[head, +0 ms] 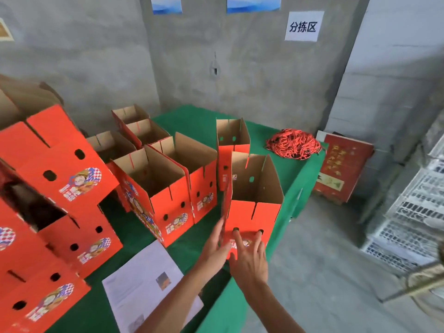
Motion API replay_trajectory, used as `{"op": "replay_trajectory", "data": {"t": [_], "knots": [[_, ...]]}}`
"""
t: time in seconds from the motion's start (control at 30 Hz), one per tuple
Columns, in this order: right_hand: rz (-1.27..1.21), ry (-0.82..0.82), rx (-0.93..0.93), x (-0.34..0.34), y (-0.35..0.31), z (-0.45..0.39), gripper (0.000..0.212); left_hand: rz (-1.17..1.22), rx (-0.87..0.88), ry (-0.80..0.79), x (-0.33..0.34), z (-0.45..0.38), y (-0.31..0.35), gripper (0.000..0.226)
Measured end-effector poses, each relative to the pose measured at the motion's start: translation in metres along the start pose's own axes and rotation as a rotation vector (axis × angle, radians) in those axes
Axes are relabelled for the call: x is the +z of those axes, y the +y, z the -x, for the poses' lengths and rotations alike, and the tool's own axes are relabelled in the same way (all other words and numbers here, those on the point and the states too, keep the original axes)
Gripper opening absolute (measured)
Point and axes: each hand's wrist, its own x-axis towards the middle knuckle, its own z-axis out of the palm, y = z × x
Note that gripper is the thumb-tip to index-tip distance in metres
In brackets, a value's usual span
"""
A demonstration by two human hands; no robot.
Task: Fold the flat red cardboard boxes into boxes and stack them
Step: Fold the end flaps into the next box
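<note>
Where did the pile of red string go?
The tangled pile of red string lies at the far right corner of the green-covered table, behind the open red cardboard box the hands touch, beside a red carton on the floor.

White paper sign point(304, 26) on grey concrete wall point(240, 75), printed in black Chinese characters: 分拣区

Gold Chinese characters on dark red box point(342, 168) leaning against wall beside green-covered table point(302, 171); too blurred to read

Red folded boxes point(252, 210) printed with cartoon figure, checkered pattern and small white lettering; lettering too blurred to read

White printed sheet point(144, 284) lying on table, fine grey print and small photo, text too small to read

Two blue-and-white posters point(253, 3) at top of wall, no legible writing
</note>
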Motion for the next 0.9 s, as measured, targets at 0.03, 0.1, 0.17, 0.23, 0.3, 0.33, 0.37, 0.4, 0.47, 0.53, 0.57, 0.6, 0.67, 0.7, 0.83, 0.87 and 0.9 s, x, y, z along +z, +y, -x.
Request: {"op": "replay_trajectory", "data": {"t": [0.03, 0.1, 0.17, 0.23, 0.3, 0.33, 0.37, 0.4, 0.47, 0.53, 0.57, 0.6, 0.67, 0.7, 0.83, 0.87, 0.9], "knots": [[0.008, 0.016, -0.010, 0.004, 0.004, -0.016, 0.071, -0.021, -0.004, -0.003, 0.001, -0.016, 0.001, 0.063], [0.048, 0.046, -0.037, 0.010, 0.010, -0.051, 0.070, -0.075, -0.022, 0.010, 0.002, -0.045, 0.006, 0.070], [0.078, 0.060, -0.068, 0.015, 0.016, -0.082, 0.065, -0.123, -0.032, 0.010, 0.001, -0.065, 0.007, 0.075], [0.109, 0.052, -0.097, 0.021, 0.021, -0.105, 0.061, -0.247, -0.054, 0.039, -0.005, -0.070, -0.008, 0.077], [0.132, 0.038, -0.103, 0.028, 0.024, -0.125, 0.062, -0.365, -0.076, 0.053, -0.016, -0.062, -0.031, 0.073], [0.131, 0.031, -0.096, 0.030, 0.025, -0.135, 0.065, -0.400, -0.080, 0.049, -0.023, -0.056, -0.044, 0.071], [0.124, 0.020, -0.091, 0.031, 0.024, -0.145, 0.067, -0.427, -0.084, 0.045, -0.031, -0.049, -0.055, 0.069], [0.111, 0.005, -0.093, 0.031, 0.022, -0.156, 0.069, -0.450, -0.095, 0.045, -0.038, -0.043, -0.066, 0.067], [0.082, -0.028, -0.103, 0.029, 0.019, -0.178, 0.071, -0.492, -0.138, 0.055, -0.051, -0.035, -0.082, 0.064], [0.051, -0.055, -0.120, 0.027, 0.017, -0.198, 0.071, -0.526, -0.181, 0.079, -0.059, -0.031, -0.093, 0.062], [0.030, -0.068, -0.132, 0.026, 0.016, -0.206, 0.072, -0.532, -0.193, 0.093, -0.063, -0.029, -0.096, 0.060], [0.008, -0.082, -0.145, 0.026, 0.016, -0.211, 0.072, -0.533, -0.199, 0.105, -0.066, -0.026, -0.099, 0.059], [-0.038, -0.089, -0.164, 0.028, 0.015, -0.212, 0.071, -0.543, -0.206, 0.122, -0.073, -0.020, -0.105, 0.056], [-0.069, -0.072, -0.160, 0.029, 0.014, -0.208, 0.068, -0.547, -0.207, 0.128, -0.076, -0.017, -0.108, 0.055], [-0.230, 0.102, -0.117, 0.024, 0.011, -0.170, 0.053, -0.412, -0.203, 0.225, -0.093, -0.007, -0.099, 0.047], [-0.271, 0.142, -0.105, 0.019, 0.011, -0.158, 0.053, -0.353, -0.178, 0.272, -0.097, -0.002, -0.094, 0.046], [-0.313, 0.179, -0.107, 0.015, 0.008, -0.143, 0.053, -0.308, -0.147, 0.324, -0.102, 0.006, -0.087, 0.044]]}}
